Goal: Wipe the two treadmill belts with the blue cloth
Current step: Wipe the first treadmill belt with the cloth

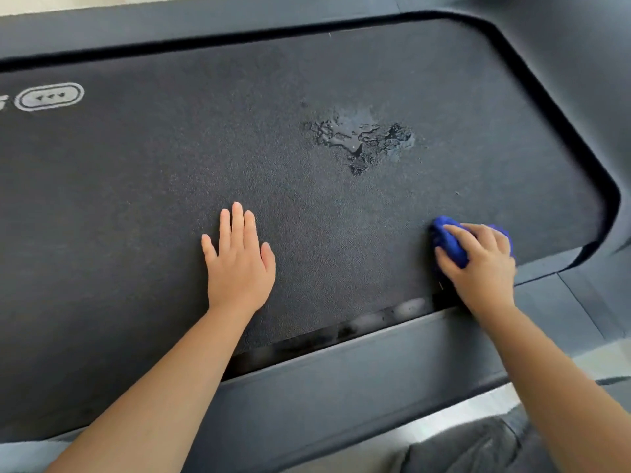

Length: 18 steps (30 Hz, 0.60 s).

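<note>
A dark textured treadmill belt (pixel 153 186) fills most of the head view. A puddle of liquid (pixel 362 138) lies on it toward the upper right. My left hand (pixel 239 261) rests flat on the belt, fingers together, holding nothing. My right hand (pixel 481 264) presses a bunched blue cloth (pixel 447 240) onto the belt near its right end, below and to the right of the puddle. Only one belt is in view.
A grey side rail (pixel 358 370) runs along the belt's near edge, another rail (pixel 170 25) along the far edge. A curved dark cover (pixel 580 114) closes the belt's right end. A white printed arrow logo (pixel 49 96) sits at the left. Grey trousers (pixel 478 445) show below.
</note>
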Each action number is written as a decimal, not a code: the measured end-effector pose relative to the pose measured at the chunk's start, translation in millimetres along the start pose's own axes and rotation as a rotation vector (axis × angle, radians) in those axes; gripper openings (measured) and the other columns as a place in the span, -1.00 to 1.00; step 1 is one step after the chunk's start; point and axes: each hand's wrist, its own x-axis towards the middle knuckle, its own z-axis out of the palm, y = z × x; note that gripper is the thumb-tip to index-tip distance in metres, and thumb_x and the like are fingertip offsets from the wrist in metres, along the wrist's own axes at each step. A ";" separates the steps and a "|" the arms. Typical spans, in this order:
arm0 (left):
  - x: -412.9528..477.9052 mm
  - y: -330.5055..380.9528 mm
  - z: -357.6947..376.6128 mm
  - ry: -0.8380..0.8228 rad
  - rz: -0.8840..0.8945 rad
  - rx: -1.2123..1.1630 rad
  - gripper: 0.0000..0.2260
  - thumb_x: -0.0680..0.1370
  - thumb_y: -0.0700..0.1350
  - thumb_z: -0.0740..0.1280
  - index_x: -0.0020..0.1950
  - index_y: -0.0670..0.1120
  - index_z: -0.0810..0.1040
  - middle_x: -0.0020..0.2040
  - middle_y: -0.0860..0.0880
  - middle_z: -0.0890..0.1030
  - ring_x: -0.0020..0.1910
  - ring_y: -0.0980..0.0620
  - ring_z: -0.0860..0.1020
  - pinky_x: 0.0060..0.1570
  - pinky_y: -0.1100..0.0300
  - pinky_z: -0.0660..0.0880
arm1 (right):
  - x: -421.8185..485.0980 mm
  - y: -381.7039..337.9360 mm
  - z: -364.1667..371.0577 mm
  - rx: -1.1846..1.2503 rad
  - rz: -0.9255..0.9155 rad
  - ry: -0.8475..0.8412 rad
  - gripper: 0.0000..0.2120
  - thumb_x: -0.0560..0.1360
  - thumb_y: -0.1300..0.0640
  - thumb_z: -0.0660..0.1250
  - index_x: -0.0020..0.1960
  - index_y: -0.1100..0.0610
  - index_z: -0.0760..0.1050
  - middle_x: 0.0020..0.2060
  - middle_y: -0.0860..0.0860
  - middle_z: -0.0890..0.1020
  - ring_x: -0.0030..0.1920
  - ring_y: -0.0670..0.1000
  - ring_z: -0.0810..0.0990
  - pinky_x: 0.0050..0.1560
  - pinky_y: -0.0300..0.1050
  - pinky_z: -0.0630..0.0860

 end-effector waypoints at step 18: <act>-2.9 2.7 -5.2 -0.048 0.014 0.038 -0.44 0.60 0.07 -0.12 0.49 -0.23 0.13 0.52 -0.20 0.09 0.49 -0.15 0.05 0.35 -0.24 0.10 | -31.6 -38.1 14.3 -0.037 -0.138 0.042 -0.56 0.37 -0.12 0.20 0.10 0.10 0.61 0.05 0.10 0.61 0.13 0.23 0.50 -0.07 0.23 0.50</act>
